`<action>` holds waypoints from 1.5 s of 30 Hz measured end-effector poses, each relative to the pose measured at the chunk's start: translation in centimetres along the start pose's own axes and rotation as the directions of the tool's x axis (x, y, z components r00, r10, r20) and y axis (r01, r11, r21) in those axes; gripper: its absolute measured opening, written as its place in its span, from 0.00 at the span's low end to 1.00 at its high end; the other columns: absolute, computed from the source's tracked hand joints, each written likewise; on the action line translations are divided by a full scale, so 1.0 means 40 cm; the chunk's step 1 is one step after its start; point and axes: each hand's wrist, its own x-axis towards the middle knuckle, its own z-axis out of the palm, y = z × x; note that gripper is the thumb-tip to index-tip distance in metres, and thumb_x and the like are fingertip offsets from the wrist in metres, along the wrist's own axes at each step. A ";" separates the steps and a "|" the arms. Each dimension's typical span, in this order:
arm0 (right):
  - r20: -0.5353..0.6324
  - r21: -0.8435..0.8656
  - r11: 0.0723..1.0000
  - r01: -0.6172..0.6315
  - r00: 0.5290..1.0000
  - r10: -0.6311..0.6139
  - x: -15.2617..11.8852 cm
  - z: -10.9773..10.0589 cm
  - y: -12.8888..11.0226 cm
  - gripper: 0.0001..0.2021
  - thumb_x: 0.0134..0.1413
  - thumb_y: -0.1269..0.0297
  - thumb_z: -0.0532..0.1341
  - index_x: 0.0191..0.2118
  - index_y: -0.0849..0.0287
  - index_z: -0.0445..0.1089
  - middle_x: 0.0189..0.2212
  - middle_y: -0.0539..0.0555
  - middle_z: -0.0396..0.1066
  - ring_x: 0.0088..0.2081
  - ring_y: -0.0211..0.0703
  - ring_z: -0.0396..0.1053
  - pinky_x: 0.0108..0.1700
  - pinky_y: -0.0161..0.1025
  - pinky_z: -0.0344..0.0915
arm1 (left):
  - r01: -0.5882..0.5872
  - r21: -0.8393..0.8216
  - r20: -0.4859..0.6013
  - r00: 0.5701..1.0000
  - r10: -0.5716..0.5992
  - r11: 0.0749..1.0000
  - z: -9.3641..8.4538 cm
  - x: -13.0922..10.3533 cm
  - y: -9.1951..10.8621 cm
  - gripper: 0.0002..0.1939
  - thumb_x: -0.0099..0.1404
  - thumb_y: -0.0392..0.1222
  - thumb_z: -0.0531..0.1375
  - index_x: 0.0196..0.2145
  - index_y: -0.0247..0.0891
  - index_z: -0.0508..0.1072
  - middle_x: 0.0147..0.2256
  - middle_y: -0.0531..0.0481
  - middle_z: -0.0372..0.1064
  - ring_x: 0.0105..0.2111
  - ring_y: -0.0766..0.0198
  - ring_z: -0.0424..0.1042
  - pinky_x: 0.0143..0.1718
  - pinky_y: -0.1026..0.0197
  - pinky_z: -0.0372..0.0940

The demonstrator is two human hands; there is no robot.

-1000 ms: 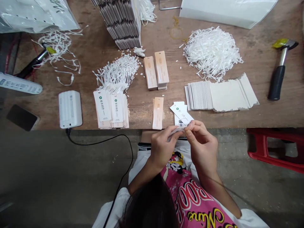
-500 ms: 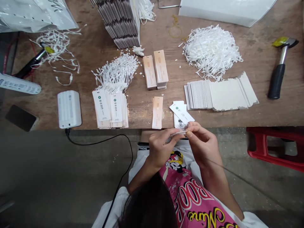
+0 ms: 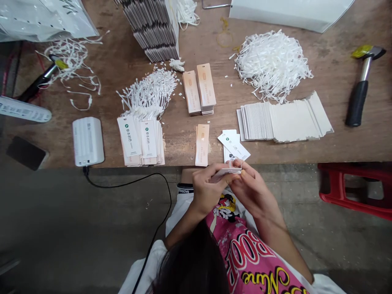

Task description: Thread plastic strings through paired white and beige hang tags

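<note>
Left hand (image 3: 206, 188) grips tag (image 3: 225, 173); right hand (image 3: 252, 185) at its end. Hammer (image 3: 361, 87) far right on table (image 3: 275, 154).

Loose tags (image 3: 233, 148) between paired stacks (image 3: 202, 145) and a card row (image 3: 283, 118), cord pile (image 3: 273, 65) behind.

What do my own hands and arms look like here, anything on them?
Both your left hand and right hand look bare, with no gloves, rings or watch that I can make out. White sleeves reach roughly to the elbows, leaving the forearms uncovered.
</note>
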 end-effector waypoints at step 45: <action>0.438 -0.296 0.719 0.629 0.758 -0.483 0.316 0.386 -0.262 0.11 0.59 0.77 0.57 0.25 0.63 0.67 0.15 0.43 0.58 0.16 0.27 0.50 0.15 0.30 0.45 | 0.229 -0.280 -0.340 0.884 -0.320 0.932 -0.192 -0.096 -0.077 0.12 0.68 0.47 0.58 0.43 0.37 0.66 0.34 0.48 0.77 0.32 0.65 0.77 0.38 0.63 0.72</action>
